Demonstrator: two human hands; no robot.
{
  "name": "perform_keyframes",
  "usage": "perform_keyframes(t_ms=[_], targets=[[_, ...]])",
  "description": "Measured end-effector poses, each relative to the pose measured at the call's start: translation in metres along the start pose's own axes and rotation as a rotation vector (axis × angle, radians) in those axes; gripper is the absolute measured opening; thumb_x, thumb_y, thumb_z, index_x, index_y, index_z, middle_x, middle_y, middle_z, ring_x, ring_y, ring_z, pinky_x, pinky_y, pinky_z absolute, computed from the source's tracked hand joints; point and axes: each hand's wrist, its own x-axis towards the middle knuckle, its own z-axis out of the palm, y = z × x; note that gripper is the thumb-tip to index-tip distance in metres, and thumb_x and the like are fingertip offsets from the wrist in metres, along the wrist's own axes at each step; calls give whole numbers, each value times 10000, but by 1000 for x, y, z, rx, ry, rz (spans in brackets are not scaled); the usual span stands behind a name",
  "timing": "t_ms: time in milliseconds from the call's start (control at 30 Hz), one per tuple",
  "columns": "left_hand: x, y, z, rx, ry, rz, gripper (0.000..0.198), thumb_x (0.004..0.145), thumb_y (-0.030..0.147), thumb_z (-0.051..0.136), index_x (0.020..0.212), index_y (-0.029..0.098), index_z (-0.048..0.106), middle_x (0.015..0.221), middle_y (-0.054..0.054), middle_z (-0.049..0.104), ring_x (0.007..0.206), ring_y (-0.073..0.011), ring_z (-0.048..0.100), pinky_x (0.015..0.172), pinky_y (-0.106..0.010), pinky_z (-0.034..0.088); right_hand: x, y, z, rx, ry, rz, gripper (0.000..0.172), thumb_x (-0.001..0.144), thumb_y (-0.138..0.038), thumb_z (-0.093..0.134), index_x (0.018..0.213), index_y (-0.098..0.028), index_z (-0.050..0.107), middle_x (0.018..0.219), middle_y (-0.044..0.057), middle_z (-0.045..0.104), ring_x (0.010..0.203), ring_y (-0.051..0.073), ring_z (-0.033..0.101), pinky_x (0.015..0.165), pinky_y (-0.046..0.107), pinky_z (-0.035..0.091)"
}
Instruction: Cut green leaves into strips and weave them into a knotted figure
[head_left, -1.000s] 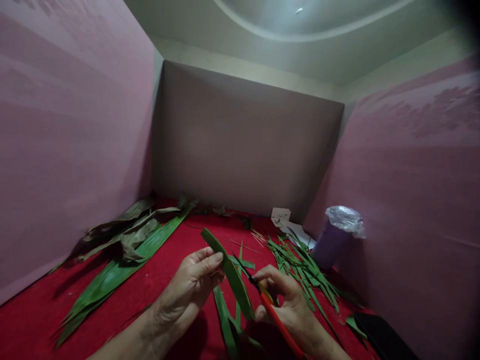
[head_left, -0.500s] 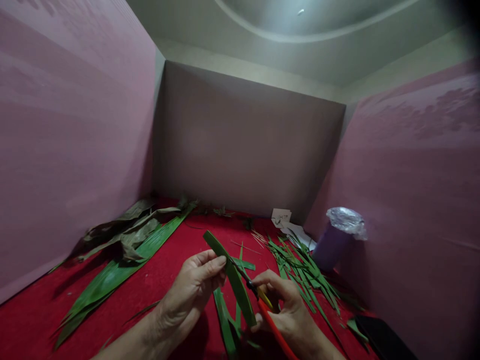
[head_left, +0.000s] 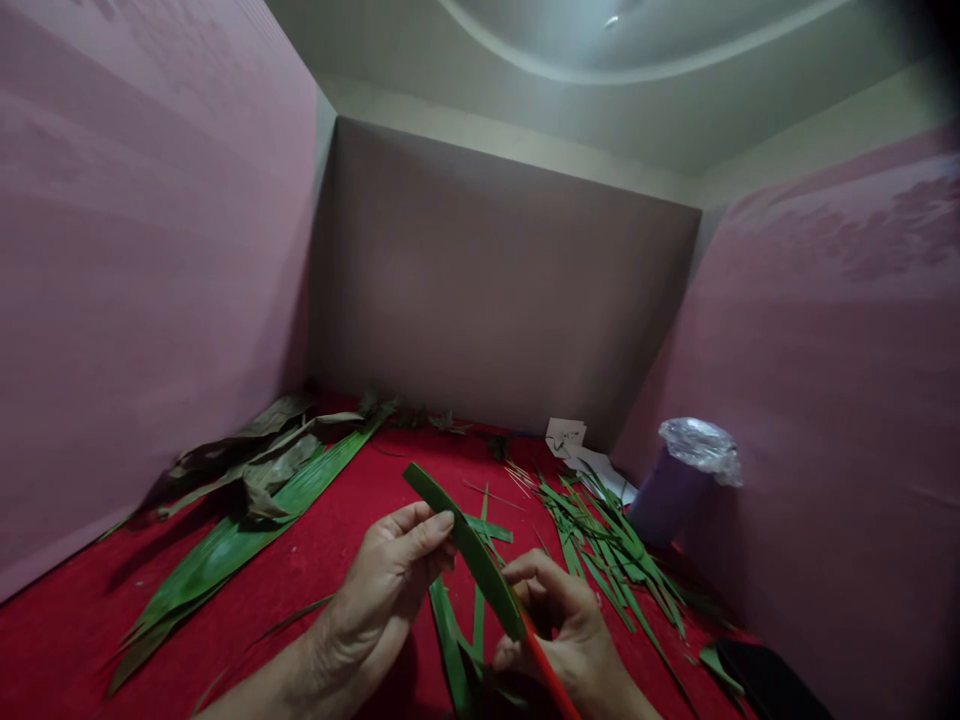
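Between thumb and fingers, my left hand (head_left: pixel 394 575) pinches a green leaf strip (head_left: pixel 469 545) near its upper end. The strip slants down to the right, its lower end close to my right hand (head_left: pixel 562 625). My right hand is closed around scissors (head_left: pixel 546 660) with red-orange handles. Their blades are mostly hidden behind the strip, so I cannot tell whether they touch it. Below the hands, cut leaf pieces (head_left: pixel 452 640) lie on the red cloth (head_left: pixel 315 590).
At left lie a long green leaf (head_left: pixel 225 560) and withered brown leaves (head_left: pixel 274 465). To the right are a heap of narrow green strips (head_left: pixel 600 540), white papers (head_left: pixel 596 470), a purple bin (head_left: pixel 667 495) with a clear plastic liner, and a black flat object (head_left: pixel 765 680).
The scissors have shifted down behind the leaf strip, so their blades and pivot no longer show. My right hand has moved slightly left and down; my left hand keeps its pinch.
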Motion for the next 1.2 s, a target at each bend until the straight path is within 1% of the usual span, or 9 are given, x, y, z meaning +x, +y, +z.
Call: perform_keyframes(t_ms=[167, 300, 367, 500, 767, 933, 1067, 1200], targets=[[-1, -3, 0, -65, 20, 0, 89, 626, 135, 717, 675, 125, 642, 649, -19, 648, 595, -97, 573, 596, -210, 442, -1, 6, 4, 71, -18, 7, 344, 563, -258, 758, 780, -175, 504, 500, -54, 537, 411, 57, 391, 392, 167, 293], [-1, -4, 0, -90, -9, 0, 62, 646, 137, 704, 678, 123, 653, 657, -22, 656, 604, -93, 580, 602, -199, 449, -3, 2, 12, 160, 34, 18, 344, 573, -304, 761, 742, -181, 487, 470, -85, 457, 393, 39, 328, 382, 159, 257], [-1, -4, 0, -84, -12, 3, 49, 661, 141, 695, 686, 121, 658, 646, -18, 651, 590, -83, 573, 592, -187, 446, -4, -2, 16, 220, 38, 25, 341, 577, -304, 760, 730, -183, 481, 461, -97, 419, 379, 30, 287, 372, 155, 242], [-1, -4, 1, -82, -1, 2, 42, 666, 144, 691, 677, 119, 659, 635, -15, 647, 581, -78, 567, 582, -179, 445, -5, -4, 20, 261, 45, 35, 328, 585, -295, 755, 734, -180, 486, 467, -96, 402, 379, 23, 248, 363, 150, 211], [-3, -2, 4, -149, 27, -4, 55, 633, 101, 708, 661, 120, 665, 630, -8, 655, 575, -69, 573, 601, -169, 459, -7, 0, 24, 231, 88, 40, 370, 587, -393, 743, 722, -180, 472, 466, -103, 362, 388, 24, 240, 376, 159, 188], [-3, -2, 4, -166, 12, -10, 65, 627, 102, 714, 663, 118, 662, 626, -14, 654, 569, -76, 574, 589, -177, 462, -8, 1, 26, 165, 105, 28, 413, 579, -483, 721, 728, -183, 479, 477, -96, 354, 405, 37, 236, 384, 173, 174], [-4, -3, 3, -185, -25, -18, 41, 650, 106, 698, 656, 121, 660, 627, -15, 657, 584, -81, 583, 599, -181, 467, -8, 1, 26, 101, 88, -1, 390, 583, -456, 730, 683, -185, 468, 473, -94, 342, 415, 41, 238, 399, 185, 173], [-5, -2, 7, -217, 0, -44, 51, 653, 84, 690, 634, 119, 659, 599, -12, 653, 567, -78, 587, 593, -176, 474, -7, 2, 28, 123, 84, 5, 394, 578, -443, 739, 704, -189, 465, 468, -98, 335, 409, 42, 244, 395, 183, 170]])
